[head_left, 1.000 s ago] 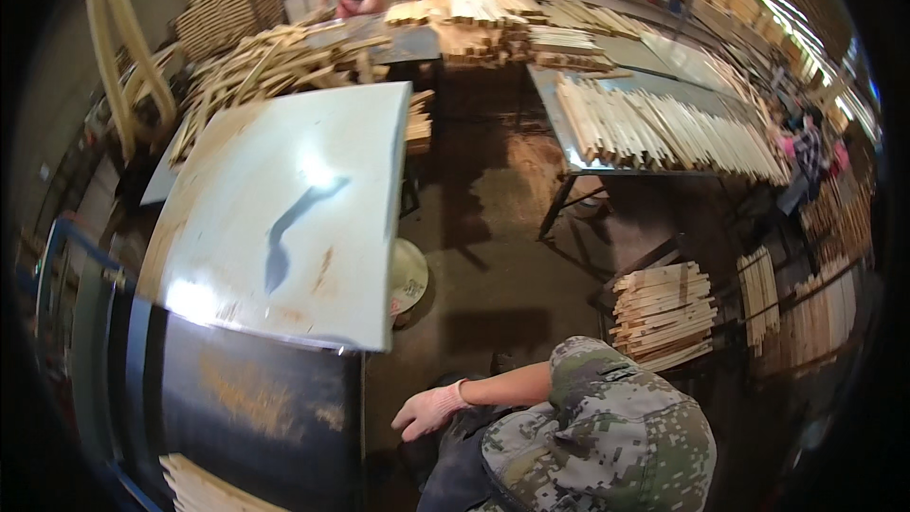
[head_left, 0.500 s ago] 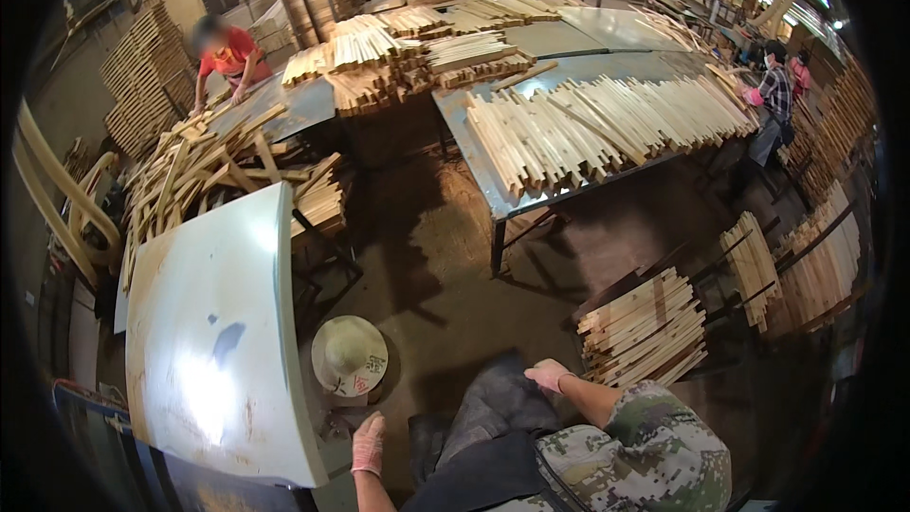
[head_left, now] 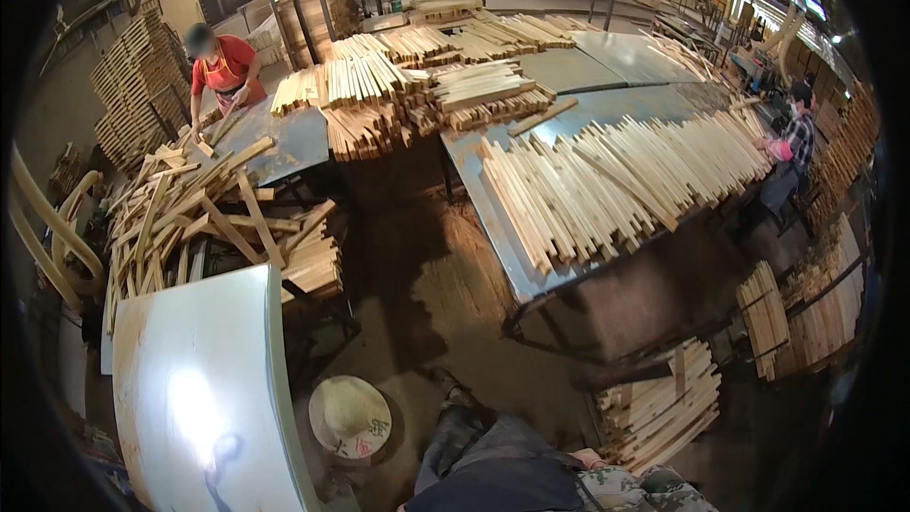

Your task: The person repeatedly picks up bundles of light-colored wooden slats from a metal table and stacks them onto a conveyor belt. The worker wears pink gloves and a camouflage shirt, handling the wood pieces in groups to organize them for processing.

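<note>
My right hand (head_left: 590, 458) shows only in part, low at my waist beside the camouflage sleeve; its fingers are not clear, and I cannot make out anything held. My left hand is out of the picture. Dark trousers and a dark apron (head_left: 507, 479) fill the bottom middle, with one shoe (head_left: 453, 387) forward on the floor. Nearest my right hand lies a stack of pale wooden strips (head_left: 661, 408). Ahead, a long row of wooden strips (head_left: 616, 190) covers much of a metal-topped table (head_left: 495, 246).
A white panel (head_left: 204, 389) stands on my left, a pale brimmed hat (head_left: 350, 417) beside it. Behind are jumbled wood offcuts (head_left: 190, 218) and a person in red (head_left: 226, 76). Another person (head_left: 799, 137) stands at the right table end. More strips (head_left: 764, 318) lie right.
My hands have dropped from in front of me; the left has left the picture. The view has shifted and the tables look nearer. One shoe now shows forward.
</note>
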`<state>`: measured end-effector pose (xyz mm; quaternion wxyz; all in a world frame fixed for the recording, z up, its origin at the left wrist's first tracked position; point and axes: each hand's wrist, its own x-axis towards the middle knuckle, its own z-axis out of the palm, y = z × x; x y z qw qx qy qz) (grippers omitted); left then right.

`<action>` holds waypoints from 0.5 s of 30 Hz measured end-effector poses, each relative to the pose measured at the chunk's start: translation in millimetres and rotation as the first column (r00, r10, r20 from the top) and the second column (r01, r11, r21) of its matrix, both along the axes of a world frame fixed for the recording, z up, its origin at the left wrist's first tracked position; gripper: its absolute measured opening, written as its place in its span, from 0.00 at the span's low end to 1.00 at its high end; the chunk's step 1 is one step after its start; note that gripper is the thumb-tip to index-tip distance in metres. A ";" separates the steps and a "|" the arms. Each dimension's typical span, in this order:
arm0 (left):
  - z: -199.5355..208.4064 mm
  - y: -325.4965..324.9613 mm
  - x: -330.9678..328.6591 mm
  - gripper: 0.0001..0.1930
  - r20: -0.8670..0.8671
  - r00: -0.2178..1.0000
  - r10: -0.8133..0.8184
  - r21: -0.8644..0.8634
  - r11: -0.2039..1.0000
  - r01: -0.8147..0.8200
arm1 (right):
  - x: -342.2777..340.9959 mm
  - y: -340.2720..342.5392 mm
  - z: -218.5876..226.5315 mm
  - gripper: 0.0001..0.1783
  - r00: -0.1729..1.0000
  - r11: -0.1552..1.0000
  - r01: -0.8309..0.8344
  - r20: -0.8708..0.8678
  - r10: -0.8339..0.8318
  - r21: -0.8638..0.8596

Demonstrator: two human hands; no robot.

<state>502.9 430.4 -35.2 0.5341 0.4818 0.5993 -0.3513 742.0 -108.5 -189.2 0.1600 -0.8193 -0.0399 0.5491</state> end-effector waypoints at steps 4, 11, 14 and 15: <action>-25.4 111.8 116.3 0.25 0.100 0.994 0.038 0.093 0.995 -0.047 | 94.3 82.9 46.6 0.22 0.964 0.986 -0.154 0.227 0.136 0.066; -19.0 287.3 387.9 0.19 0.562 0.797 0.221 0.085 0.943 -0.322 | 327.8 298.3 185.3 0.10 0.492 0.394 0.869 -0.449 -0.746 0.299; 53.2 326.2 477.5 0.23 0.670 0.693 0.267 -0.047 0.946 -0.319 | 384.8 395.4 228.4 0.10 0.604 0.490 0.796 -0.418 -0.678 0.355; 82.2 320.5 509.0 0.26 0.695 0.667 0.267 -0.057 0.946 -0.319 | 409.4 397.8 207.7 0.10 0.505 0.419 0.861 -0.589 -0.630 0.290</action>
